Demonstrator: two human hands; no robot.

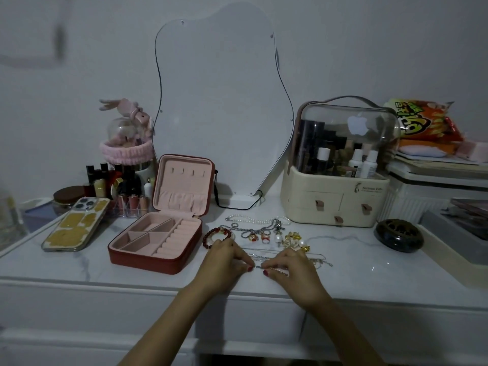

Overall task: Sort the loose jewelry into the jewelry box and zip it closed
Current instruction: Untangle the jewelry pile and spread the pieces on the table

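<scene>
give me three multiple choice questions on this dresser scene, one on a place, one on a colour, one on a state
1. Where does the phone lie relative to the jewelry box?
A. to its left
B. inside it
C. to its right

2. What colour is the lining of the jewelry box?
A. black
B. pink
C. green

3. What state is the jewelry box in?
A. zipped closed
B. open, with its lid upright
C. upside down

Answers:
1. A, the phone rests on the table on the left side of the box.
2. B, the trays and lid inside are pale pink.
3. B, the lid stands up, while the left hand and right hand pinch a thin chain nearby.
</scene>
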